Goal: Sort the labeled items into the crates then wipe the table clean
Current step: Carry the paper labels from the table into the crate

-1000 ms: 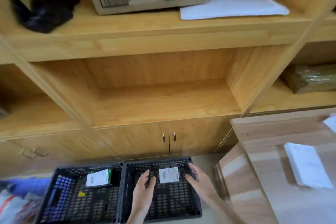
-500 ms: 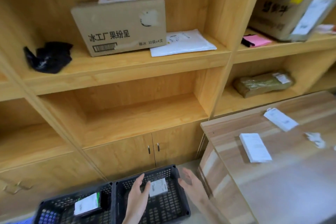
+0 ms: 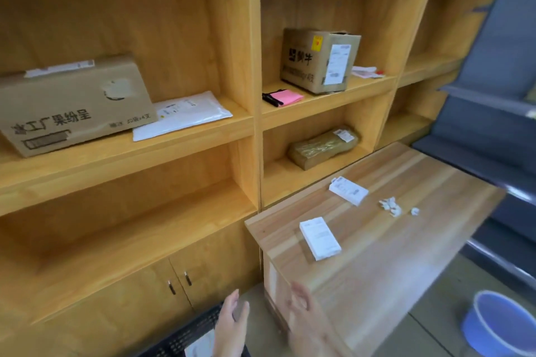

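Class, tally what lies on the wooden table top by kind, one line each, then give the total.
White labelled boxes: 2
Crumpled white paper scraps: 2
Total: 4
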Demonstrator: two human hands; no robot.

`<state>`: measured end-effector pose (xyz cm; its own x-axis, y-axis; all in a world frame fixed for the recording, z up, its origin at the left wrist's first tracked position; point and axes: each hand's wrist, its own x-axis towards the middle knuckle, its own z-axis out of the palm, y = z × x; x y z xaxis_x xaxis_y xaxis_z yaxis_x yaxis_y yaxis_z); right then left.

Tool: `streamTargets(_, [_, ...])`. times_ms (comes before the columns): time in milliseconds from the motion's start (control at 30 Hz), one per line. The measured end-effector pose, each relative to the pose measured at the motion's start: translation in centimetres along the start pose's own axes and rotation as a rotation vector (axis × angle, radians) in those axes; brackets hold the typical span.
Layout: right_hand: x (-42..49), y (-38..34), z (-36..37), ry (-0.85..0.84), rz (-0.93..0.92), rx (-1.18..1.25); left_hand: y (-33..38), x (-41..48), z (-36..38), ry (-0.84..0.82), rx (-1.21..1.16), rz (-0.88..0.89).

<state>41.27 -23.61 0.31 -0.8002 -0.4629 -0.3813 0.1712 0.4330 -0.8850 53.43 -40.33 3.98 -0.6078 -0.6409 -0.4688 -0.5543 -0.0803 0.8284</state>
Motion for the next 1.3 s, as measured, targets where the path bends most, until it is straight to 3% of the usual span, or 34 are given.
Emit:
streamTargets(100, [-1.1, -1.0, -4.9, 0.029, -0.02, 0.003, 2.1, -0.2, 4.4, 0.008, 0.016, 0.043])
streamTargets(233, [-1.6, 1.7, -16.4, 0.139, -0.013, 0.042, 5.7, -2.4, 15.4, -0.059, 0.046, 0.09])
streamTargets(533, [-1.1, 4.6, -27.6, 0.13, -0.029, 0.067, 7.7, -5.7, 26.6, -0.05, 0.081, 0.153])
streamTargets(867, [1.2, 6.7, -31.6, 0.107, -0.007, 0.123, 9.3, -5.3, 30.6, 0.008, 0.14, 0.202])
streamTargets(1300, [8.7, 5.7, -34.3, 0.028, 0.024, 0.061, 10.9, 1.1, 34.2, 0.049, 0.118, 0.143])
